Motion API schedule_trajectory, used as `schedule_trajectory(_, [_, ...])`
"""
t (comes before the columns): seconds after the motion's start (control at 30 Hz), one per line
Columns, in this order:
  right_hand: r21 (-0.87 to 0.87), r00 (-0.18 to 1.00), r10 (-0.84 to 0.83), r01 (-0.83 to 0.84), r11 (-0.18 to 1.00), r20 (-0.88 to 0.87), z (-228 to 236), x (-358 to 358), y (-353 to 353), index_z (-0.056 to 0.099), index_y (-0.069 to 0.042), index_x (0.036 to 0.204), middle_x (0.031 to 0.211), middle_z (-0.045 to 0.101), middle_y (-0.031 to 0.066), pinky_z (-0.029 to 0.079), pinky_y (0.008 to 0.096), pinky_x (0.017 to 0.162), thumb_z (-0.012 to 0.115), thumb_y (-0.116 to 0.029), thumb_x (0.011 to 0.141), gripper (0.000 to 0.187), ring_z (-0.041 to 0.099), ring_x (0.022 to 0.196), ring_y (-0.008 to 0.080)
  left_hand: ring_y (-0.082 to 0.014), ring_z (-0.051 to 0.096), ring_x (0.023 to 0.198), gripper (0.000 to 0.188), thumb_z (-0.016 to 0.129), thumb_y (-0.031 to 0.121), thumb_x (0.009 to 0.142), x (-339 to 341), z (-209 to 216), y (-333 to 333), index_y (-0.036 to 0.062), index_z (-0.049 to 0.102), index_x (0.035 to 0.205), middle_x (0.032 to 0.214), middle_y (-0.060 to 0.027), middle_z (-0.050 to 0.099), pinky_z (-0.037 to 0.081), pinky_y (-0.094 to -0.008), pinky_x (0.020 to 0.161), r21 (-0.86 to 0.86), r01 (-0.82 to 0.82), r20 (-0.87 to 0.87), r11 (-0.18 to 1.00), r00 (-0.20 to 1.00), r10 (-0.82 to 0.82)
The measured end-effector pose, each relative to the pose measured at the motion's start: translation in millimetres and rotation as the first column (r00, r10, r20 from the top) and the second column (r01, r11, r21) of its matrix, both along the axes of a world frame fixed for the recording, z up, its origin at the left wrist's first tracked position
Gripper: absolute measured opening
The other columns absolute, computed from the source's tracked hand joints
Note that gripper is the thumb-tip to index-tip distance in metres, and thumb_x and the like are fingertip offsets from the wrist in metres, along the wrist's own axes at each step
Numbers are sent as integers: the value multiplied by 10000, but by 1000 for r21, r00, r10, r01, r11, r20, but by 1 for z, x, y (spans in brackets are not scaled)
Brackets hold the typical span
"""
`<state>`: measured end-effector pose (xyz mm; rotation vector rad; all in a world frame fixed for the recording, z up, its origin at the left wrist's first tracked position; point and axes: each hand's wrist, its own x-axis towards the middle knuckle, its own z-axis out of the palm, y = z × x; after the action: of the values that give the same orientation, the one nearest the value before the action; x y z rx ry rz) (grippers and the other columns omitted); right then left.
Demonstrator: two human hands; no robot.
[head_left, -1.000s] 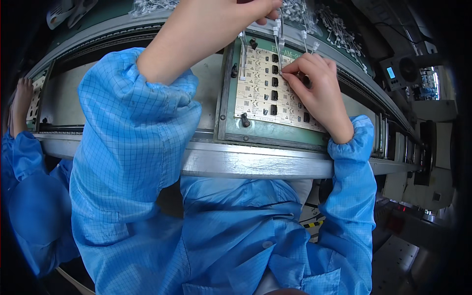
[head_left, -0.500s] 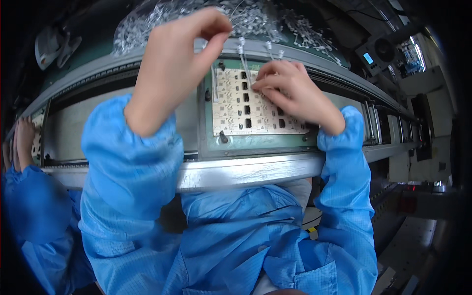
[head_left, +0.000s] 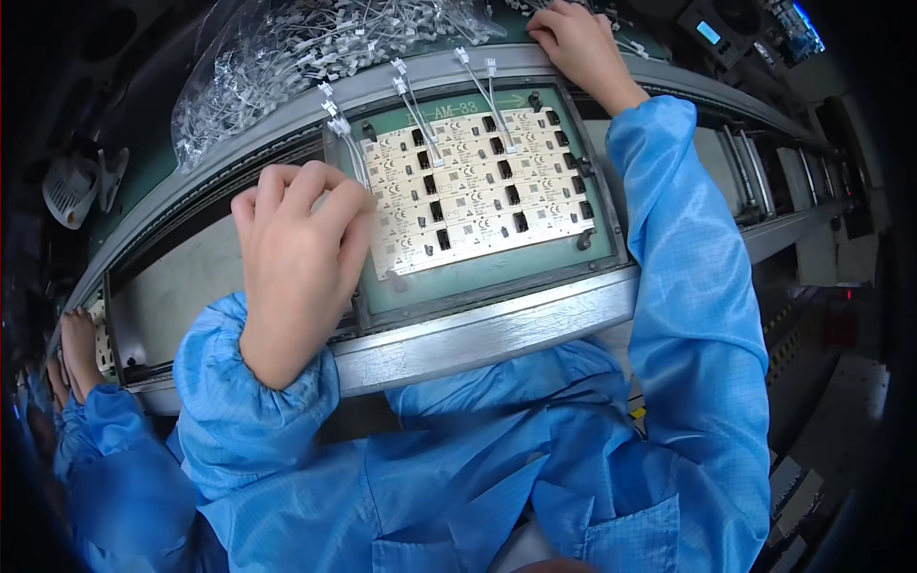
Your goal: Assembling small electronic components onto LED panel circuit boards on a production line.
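Note:
A pale circuit board panel (head_left: 468, 191) with rows of black components lies in a green fixture (head_left: 458, 279) on the rail line. Several thin white wire leads (head_left: 409, 100) with white plugs stick out past its far edge. My left hand (head_left: 301, 248) is at the panel's left edge, fingers curled together, with the wire leads (head_left: 355, 153) there running down close to its fingertips. Whatever its fingers hold is hidden. Over the far rail, my right hand (head_left: 583, 48) has its fingers bent together by loose wire leads; its grasp cannot be made out.
A clear plastic bag (head_left: 224, 105) of loose white wire leads lies beyond the far rail (head_left: 411, 72). The near metal rail (head_left: 487, 329) runs before me. At the left, a co-worker's hand (head_left: 81, 349) is at another board. A white device (head_left: 72, 186) sits far left.
My right hand has left the panel and moved up past the far rail. My left hand has come down from above to the panel's left edge. The view has shifted.

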<state>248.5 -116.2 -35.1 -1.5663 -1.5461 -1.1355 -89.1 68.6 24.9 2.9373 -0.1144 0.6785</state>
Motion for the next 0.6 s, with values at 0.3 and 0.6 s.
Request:
schedule_trajectory(0.3, [-224,785,-231,121,967,-575,44,-49,-2,647,19,948,795,656,154,484,331,655,647,-91,912,115,636,715,238,-258,487,907,69,704,87,776,-7,-8,5,86,671,837,890,-12,577,337,-371,810,-244,-94,-235,965,971,35])
schedule_trajectory(0.6, [-246,712,-248,107,963,-657,49,-45,-15,644,16,955,730,642,91,464,295,607,629,-91,928,112,594,657,141,-238,483,954,91,745,107,780,-10,-18,15,102,743,871,907,-11,618,339,-355,869,-407,-145,-268,902,963,33])
